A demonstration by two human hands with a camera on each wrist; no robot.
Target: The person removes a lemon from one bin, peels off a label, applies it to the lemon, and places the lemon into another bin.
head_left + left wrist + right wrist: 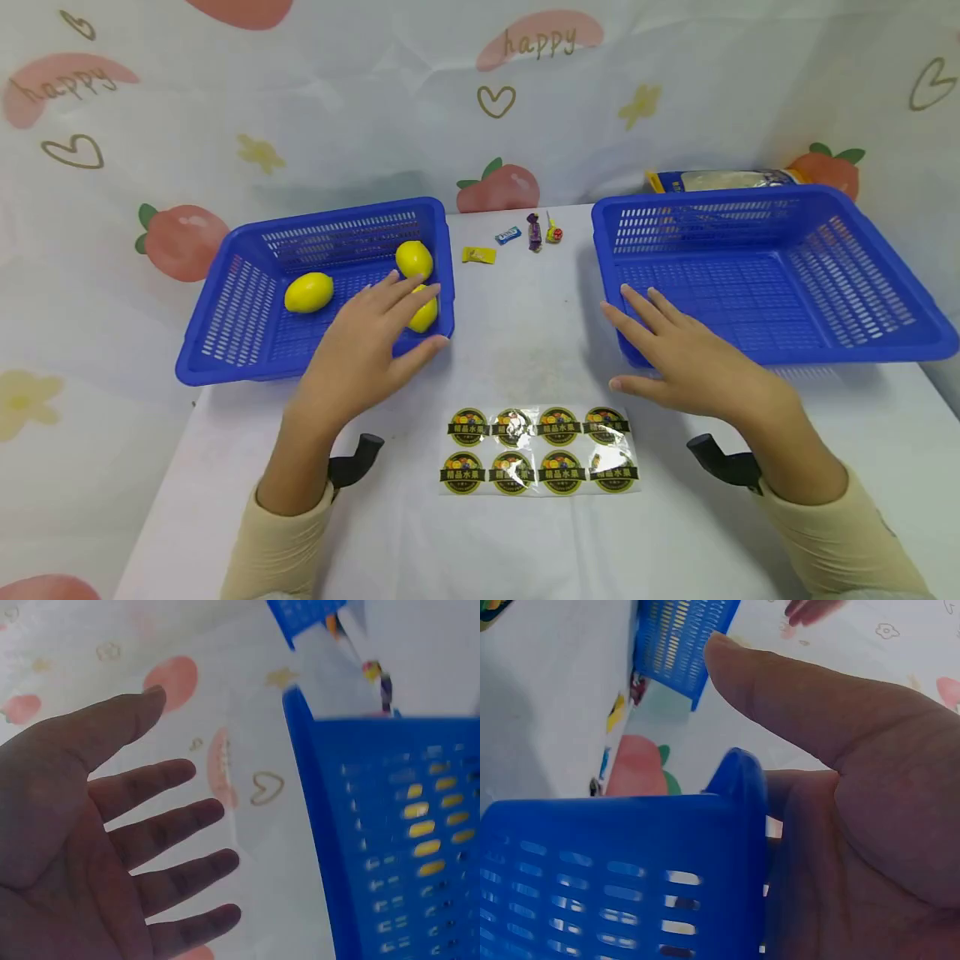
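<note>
Blue basket (443, 250) beyond and left of the sticker sheet (561, 472) holds three lemons (309, 293), the left hand (367, 342) over it; the right hand (678, 358) is at a second basket (720, 287), right of the sheet. Both have fingers apart, seemingly poised; lifting a lemon would call for curling them.

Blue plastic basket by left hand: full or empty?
Neither: the basket holds three visible yellow oval lemons, with bare bottom showing.
</note>
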